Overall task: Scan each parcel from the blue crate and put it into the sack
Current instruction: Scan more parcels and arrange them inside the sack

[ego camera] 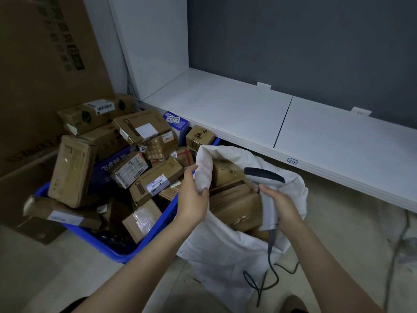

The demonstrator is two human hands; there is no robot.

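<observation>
A blue crate [155, 229] on the floor at the left is heaped with several brown cardboard parcels [155, 181], many with barcode labels. To its right stands a white sack [225, 256], its mouth open, with several brown parcels [234, 206] inside. My left hand [194, 195] grips the sack's left rim and holds it up. My right hand [282, 206] grips the handle of a grey and black barcode scanner [266, 177] over the sack's mouth. The scanner's coiled cable [270, 263] hangs down the sack's front.
A low white shelf [248, 114] runs behind the sack along a grey wall. A large brown carton [45, 64] stands behind the crate at the left. More boxes lie on the floor beside the crate. A grey cable [397, 245] trails on the floor at the right.
</observation>
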